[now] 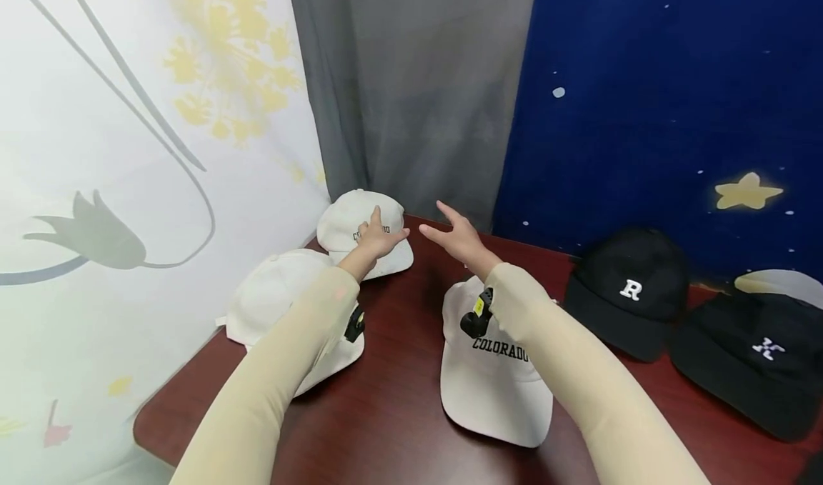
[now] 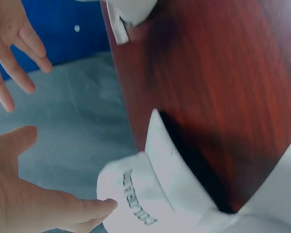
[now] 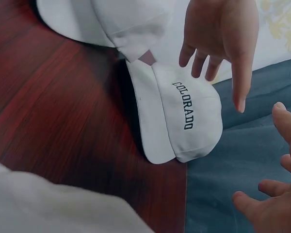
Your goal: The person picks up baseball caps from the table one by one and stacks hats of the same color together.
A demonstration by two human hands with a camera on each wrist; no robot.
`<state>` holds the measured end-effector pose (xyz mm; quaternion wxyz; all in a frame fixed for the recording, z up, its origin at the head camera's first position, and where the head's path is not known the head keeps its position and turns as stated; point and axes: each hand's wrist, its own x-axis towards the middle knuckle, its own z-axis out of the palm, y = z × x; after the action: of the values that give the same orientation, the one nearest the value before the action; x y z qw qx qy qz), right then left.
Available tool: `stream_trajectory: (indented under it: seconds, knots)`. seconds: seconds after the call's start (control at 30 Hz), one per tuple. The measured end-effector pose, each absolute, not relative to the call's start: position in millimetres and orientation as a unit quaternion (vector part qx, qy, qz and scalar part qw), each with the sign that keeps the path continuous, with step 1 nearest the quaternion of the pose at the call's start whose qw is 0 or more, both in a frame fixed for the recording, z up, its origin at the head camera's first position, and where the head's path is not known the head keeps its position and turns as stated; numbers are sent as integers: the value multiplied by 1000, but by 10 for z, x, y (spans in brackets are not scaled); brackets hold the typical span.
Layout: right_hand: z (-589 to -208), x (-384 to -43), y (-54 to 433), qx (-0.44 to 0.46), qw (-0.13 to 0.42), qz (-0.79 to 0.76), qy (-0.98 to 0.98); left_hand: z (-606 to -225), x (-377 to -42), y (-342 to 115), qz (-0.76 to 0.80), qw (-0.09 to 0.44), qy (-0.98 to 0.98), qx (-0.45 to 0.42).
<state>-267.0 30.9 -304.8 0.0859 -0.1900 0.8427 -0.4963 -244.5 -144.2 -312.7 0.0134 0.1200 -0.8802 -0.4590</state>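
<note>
Both hands reach out over the far end of the table with nothing held. The left hand (image 1: 379, 241), its fingers spread, overlaps a white Colorado cap (image 1: 347, 221) at the back corner in the head view; in the right wrist view that cap (image 3: 189, 111) shows a gap from both hands. Facing it, the right hand (image 1: 459, 238) has its thumb and fingers extended in the air. Under the right forearm sits a second white Colorado cap (image 1: 495, 399), partly hidden by the sleeve. Another white cap (image 1: 276, 285) lies beneath the left forearm.
On the right of the dark red table (image 1: 386, 413) stand a black cap with an R (image 1: 626, 288) and another black cap (image 1: 752, 356), with a pale cap (image 1: 781, 283) behind. A grey curtain (image 1: 431, 99), a blue starry one (image 1: 643, 113) and a white one (image 1: 128, 149) enclose the table.
</note>
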Motion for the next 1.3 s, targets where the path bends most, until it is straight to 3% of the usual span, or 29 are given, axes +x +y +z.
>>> stream_trajectory:
  seconds: [0.37,0.63,0.87,1.3]
  knots:
    - [-3160,-2805,190,-152,113,-498,846,-3084,-2551,-1607,-450,21,-870,202]
    - [-3280,-2823,177,-131,116,-489,855,-3351,-2757,-1703,-455,52,-851,255]
    - [-3458,-2804,156,-132,127,-473,862,-3238,-2496,-1642,-463,33,-837,290]
    - [-3629,-2740,102,-88,146,-470,866,-3375,-2443,-1602,-447,4,-832,327]
